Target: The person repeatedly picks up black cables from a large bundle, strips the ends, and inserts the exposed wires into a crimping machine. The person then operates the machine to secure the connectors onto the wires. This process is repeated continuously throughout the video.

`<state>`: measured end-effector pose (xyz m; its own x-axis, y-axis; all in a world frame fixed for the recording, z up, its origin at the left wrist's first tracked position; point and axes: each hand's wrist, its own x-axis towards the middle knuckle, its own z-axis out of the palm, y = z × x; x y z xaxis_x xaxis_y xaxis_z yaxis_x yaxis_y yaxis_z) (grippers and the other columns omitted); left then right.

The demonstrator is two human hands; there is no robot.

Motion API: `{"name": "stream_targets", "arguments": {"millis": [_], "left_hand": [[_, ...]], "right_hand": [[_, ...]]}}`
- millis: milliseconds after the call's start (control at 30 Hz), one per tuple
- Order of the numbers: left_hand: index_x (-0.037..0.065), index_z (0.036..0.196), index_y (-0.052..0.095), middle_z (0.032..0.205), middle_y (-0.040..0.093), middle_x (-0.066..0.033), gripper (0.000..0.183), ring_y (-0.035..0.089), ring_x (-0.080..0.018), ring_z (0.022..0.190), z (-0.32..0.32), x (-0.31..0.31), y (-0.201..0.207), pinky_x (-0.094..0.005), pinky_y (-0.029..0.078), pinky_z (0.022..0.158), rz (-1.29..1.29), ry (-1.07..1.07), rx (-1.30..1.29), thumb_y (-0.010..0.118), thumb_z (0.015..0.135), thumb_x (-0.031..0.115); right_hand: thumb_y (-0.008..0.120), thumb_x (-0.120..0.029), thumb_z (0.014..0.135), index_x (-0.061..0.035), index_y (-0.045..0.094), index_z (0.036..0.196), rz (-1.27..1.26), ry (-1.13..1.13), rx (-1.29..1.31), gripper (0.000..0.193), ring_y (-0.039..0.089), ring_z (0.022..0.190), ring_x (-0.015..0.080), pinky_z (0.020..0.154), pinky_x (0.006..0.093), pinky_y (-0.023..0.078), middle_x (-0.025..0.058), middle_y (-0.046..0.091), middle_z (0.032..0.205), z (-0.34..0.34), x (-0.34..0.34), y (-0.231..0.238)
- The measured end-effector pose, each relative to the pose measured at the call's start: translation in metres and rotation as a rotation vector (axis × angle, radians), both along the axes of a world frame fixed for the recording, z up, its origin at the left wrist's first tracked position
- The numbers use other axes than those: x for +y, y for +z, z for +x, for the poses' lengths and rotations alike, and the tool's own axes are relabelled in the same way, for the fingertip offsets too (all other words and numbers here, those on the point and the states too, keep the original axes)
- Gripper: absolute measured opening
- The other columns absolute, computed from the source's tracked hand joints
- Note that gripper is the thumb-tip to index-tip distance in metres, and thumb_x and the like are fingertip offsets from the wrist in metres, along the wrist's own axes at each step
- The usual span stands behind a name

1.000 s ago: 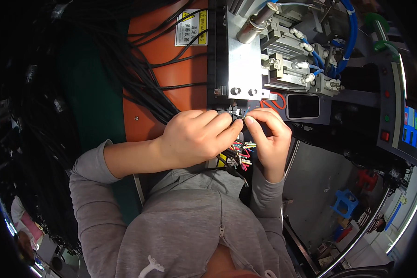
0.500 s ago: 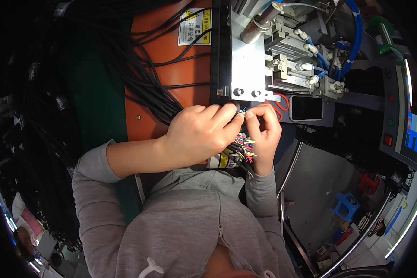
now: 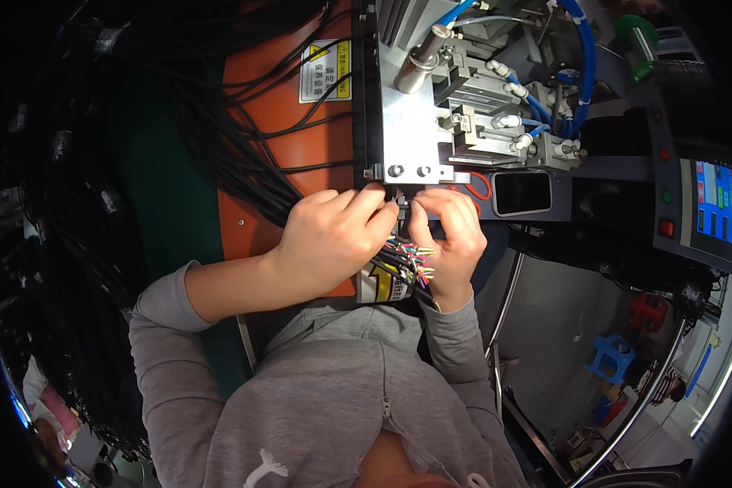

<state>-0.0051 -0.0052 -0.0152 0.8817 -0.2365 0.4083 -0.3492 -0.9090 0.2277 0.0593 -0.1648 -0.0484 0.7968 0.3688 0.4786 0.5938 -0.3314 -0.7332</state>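
A: Hands?
B: L hand (image 3: 329, 238) ctr of frame, back up, fingers curled, tips nearly together by the small dark part (image 3: 403, 204), just below the metal block (image 3: 411, 134). What it pinches, if anything, can't tell.
A: R hand?
B: R hand (image 3: 455, 237) just R of ctr, facing L hand. Thumb + forefinger bent, tips close to each other near same part; can't tell whether anything is gripped.
A: Wires?
B: Coloured wire ends (image 3: 415, 254), red/white/yellow/green, fan out mid-frame betw. the hands, below the fingertips. Black cables (image 3: 248, 179) run from upper L down behind L hand.
A: Labels?
B: Two. Warning label (image 3: 325, 71), top, L of ctr, on orange panel (image 3: 319, 146): white w/ yellow strip + triangle signs, black print set sideways, cables crossing it. Lower label (image 3: 384, 286), just below ctr: white, yellow + black, partly covered by wires.
A: Other print?
B: Screen (image 3: 712, 203), R edge: blue w/ coloured boxes, text too small to read. Red button (image 3: 667, 228) + green button (image 3: 668, 197) to its L.
A: Nearby?
B: Phone (image 3: 522, 193), dark face, R of ctr; red loop (image 3: 486, 186) by its L side. Blue tubes (image 3: 582, 73) upper R.
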Motion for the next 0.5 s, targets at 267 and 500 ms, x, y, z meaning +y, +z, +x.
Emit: {"name": "stream_targets", "arguments": {"millis": [267, 500], "left_hand": [[0.004, 0.082, 0.064, 0.07, 0.05, -0.0014, 0.011, 0.055, -0.0128, 0.052, -0.009, -0.001, 0.006, -0.0246, 0.043, 0.046, 0.14, 0.061, 0.058, 0.065, 0.072, 0.008], [0.005, 0.095, 0.066, 0.085, 0.06, -0.0054, 0.027, 0.061, -0.017, 0.068, 0.002, 0.008, 0.001, -0.028, 0.047, 0.058, -0.147, -0.147, -0.064, 0.063, 0.07, 0.014]], "right_hand": [[0.067, 0.006, 0.073, 0.002, 0.064, 0.086, 0.215, 0.069, 0.257, 0.014, 0.062, 0.077, 0.0192, 0.07, 0.0274, 0.049, 0.0095, 0.065, 0.083, 0.002, -0.018, -0.009], [0.073, 0.008, 0.069, 0.0026, 0.066, 0.085, 0.446, 0.327, 0.4, 0.018, 0.061, 0.077, 0.0167, 0.067, 0.0267, 0.049, 0.0112, 0.065, 0.084, -0.003, -0.025, -0.006]]}}
